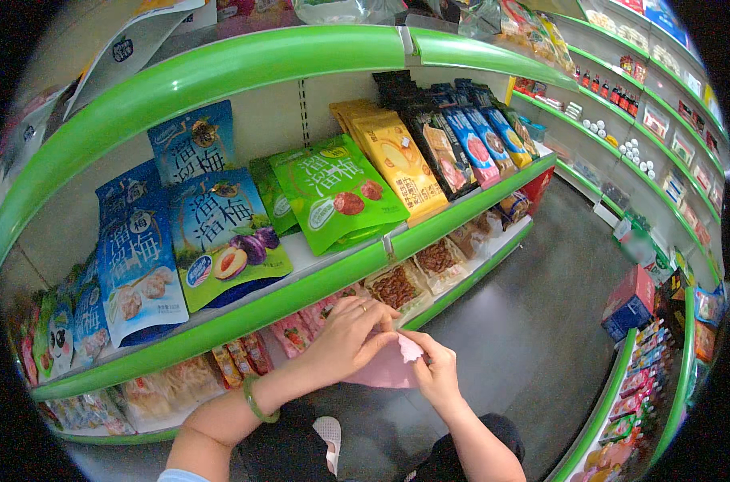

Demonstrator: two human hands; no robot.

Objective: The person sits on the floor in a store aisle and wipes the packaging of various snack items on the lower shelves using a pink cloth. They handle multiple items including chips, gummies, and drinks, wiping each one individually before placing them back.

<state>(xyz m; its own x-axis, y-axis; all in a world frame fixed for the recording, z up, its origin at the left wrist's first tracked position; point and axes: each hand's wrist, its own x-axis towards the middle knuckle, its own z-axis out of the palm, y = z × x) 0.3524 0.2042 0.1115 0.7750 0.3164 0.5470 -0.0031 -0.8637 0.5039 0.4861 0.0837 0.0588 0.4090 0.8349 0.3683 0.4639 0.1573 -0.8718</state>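
Both of my hands grip a pink cloth (383, 372) in front of the lower shelf. My left hand (359, 331), with a ring on one finger and a green bangle (258, 399) at the wrist, pinches the cloth's upper part. A bunched corner of it pokes out between the thumb and fingers of my right hand (432, 361). The rest of the cloth hangs below, partly hidden by my left hand and forearm. Just behind my hands runs the green edge strip (323, 289) of the middle shelf. Pink snack packets (296, 331) lie beyond my left hand.
Blue pouches (220, 235), a green pouch (347, 193), a yellow pouch (401, 156) and black packets (446, 150) lean on the middle shelf. Bagged dark snacks (395, 289) lie below. A dark floor aisle (521, 319) runs right, towards a box (629, 304) and stocked shelves (633, 123).
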